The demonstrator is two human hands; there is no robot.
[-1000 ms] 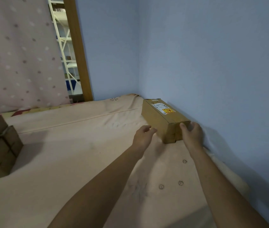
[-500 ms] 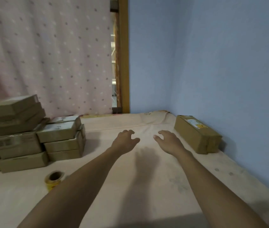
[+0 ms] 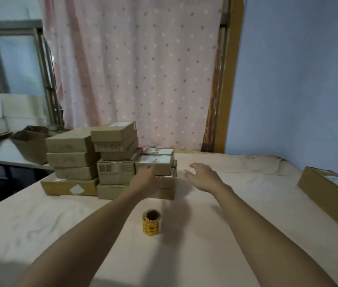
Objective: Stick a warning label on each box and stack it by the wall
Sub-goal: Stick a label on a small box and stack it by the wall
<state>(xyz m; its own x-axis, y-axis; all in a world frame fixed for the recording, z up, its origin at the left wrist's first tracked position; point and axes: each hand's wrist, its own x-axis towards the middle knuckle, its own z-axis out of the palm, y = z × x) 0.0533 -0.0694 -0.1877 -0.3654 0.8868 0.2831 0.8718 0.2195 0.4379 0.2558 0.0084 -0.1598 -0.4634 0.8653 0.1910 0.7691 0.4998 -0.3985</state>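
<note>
Box (image 3: 164,168) sits just beyond left hand (image 3: 145,178), right hand (image 3: 204,176) beside.

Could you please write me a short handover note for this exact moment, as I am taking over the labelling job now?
Left hand: open, reaching to the front of the box pile; contact unclear.
Right hand: open, holds nothing, above the table just right of the pile.
Label roll: upright on the table, between the forearms.
Done: one labelled box lies by the blue wall.
Left: the pile shows no yellow labels; label each box, then stack it by the wall.
</note>
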